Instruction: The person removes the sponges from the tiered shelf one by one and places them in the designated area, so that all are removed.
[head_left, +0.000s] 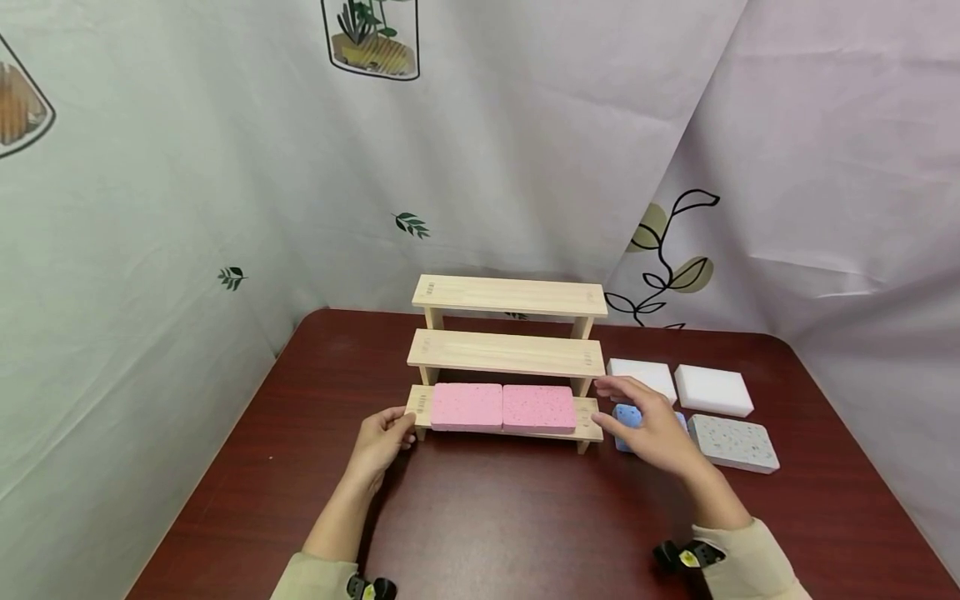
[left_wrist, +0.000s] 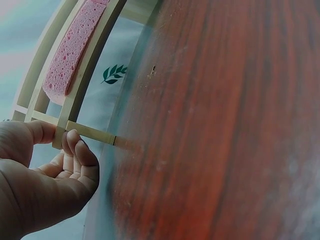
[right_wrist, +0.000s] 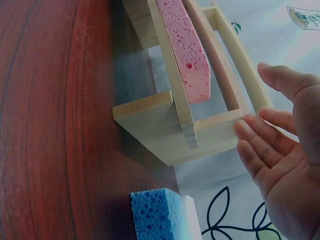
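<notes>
- Left hand [head_left: 378, 444] pinches the wooden stand [head_left: 506, 351] at the lowest step [head_left: 587, 412], left end.
- Right hand [head_left: 654, 423], thumb and fingers apart, beside the other end!
- Two pink sponges [head_left: 467, 406] sit on that step.

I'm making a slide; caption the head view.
Left hand pinches the lowest wooden shelf, where two pink sponges lie side by side.

Stand [head_left: 506, 351]: pale yellowish wood, small darker marks at board ends; left sponge on it [head_left: 467, 406] and right sponge on it [head_left: 538, 408]: pink, darker flecks; blue sponge [right_wrist: 156, 215]: dark pores; grey sponge [head_left: 733, 442]: light, dark specks; white blocks [head_left: 713, 390]: plain; desk [head_left: 450, 533]: deep red-brown, dark streaky grain; cloth [head_left: 525, 167]: whitish, lilac toward right, green leaves, black-outlined jars and vine; sleeves [head_left: 753, 571]: plain beige
</notes>
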